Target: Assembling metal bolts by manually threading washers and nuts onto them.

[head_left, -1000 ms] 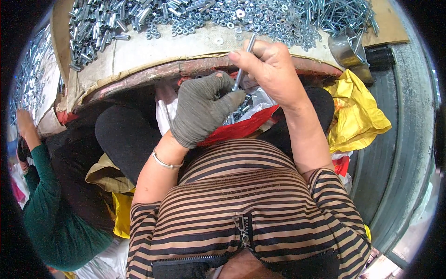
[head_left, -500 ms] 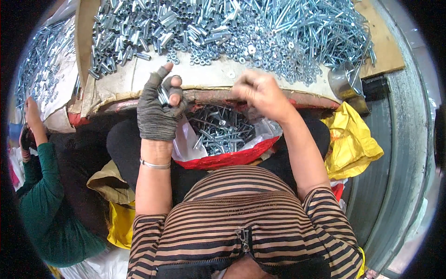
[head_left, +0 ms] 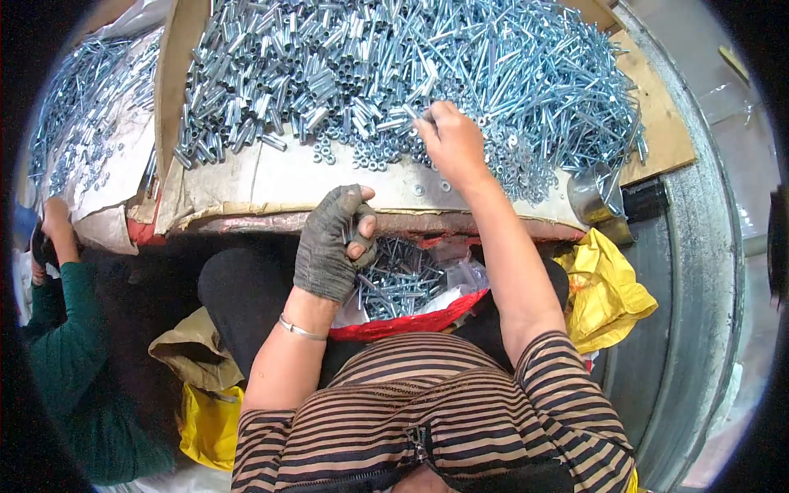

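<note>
My left hand (head_left: 335, 244), in a grey fingerless glove, is closed in front of the table edge. A sliver of metal shows between its curled fingers; most of what it holds is hidden. Farther right, my bare right hand (head_left: 454, 144) reaches over the heap, thumb and fingers pinched at a short metal tube (head_left: 410, 112). Around it lie many metal tubes (head_left: 316, 115), with nuts (head_left: 370, 156) and washers (head_left: 514, 156) along the near side and long thin bolts (head_left: 559, 90) to the right. Below my hands, a red-rimmed bag (head_left: 411, 320) in my lap holds loose bolts and tubes (head_left: 399, 279).
A board divider (head_left: 170, 90) bounds the heap at left. A curved metal scoop (head_left: 598, 193) sits at the table's right corner, above a yellow sack (head_left: 612, 287). Another person's green sleeve (head_left: 82, 316) is at far left, by a second heap (head_left: 78, 115).
My right hand has moved up from the table edge onto the metal tubes in the heap. My left hand has shifted right and lower in view, its fingers curling tighter over the metal pieces.
</note>
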### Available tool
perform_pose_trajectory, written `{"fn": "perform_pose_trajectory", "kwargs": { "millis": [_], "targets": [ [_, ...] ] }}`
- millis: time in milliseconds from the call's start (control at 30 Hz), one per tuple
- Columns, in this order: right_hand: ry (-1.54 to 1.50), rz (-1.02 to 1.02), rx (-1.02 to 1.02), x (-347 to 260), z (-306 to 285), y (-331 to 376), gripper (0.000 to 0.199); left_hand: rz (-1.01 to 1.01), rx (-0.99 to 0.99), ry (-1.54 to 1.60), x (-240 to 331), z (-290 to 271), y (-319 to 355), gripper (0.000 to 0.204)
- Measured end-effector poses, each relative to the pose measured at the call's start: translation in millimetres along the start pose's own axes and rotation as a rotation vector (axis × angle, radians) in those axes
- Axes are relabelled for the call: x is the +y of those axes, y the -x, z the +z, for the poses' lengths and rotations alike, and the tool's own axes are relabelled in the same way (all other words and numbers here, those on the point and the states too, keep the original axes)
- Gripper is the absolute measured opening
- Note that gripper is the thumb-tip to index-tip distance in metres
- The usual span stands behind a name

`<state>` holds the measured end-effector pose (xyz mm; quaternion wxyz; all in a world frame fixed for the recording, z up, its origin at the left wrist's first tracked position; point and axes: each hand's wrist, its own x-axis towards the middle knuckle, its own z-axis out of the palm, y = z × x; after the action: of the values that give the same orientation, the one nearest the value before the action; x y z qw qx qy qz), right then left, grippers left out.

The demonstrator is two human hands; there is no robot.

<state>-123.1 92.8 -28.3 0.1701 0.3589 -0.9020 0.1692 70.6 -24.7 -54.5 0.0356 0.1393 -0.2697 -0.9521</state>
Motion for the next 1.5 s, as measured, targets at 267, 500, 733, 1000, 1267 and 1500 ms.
{"fn": "perform_pose_trajectory", "kwargs": {
  "millis": [267, 500, 733, 1000, 1267, 1500],
  "targets": [
    [-0.752, 0.168, -0.219, -13, -23, 10, 0.017, 0.018, 0.014, 0.127, -7, 3, -5, 0.022],
    [0.249, 0.256, 0.144, 79, -1, -58, 0.015, -0.056, -0.056, -0.019, -16, 0, -5, 0.020],
    [0.201, 0.350, 0.008, 67, -21, -52, 0.023, -0.048, -0.084, 0.024, -14, -1, -4, 0.031],
    [-1.161, 0.414, -0.058, -7, -56, 61, 0.009, -0.008, -0.005, 0.015, -14, 4, -2, 0.026],
    [-1.633, 0.317, -0.087, -53, -68, 126, 0.018, -0.113, -0.237, 0.265, -23, 1, 5, 0.020],
    [-1.546, 0.288, 0.120, -46, -78, 126, 0.019, 0.093, -0.233, -0.247, -26, 21, 16, 0.019]
  ]
}}
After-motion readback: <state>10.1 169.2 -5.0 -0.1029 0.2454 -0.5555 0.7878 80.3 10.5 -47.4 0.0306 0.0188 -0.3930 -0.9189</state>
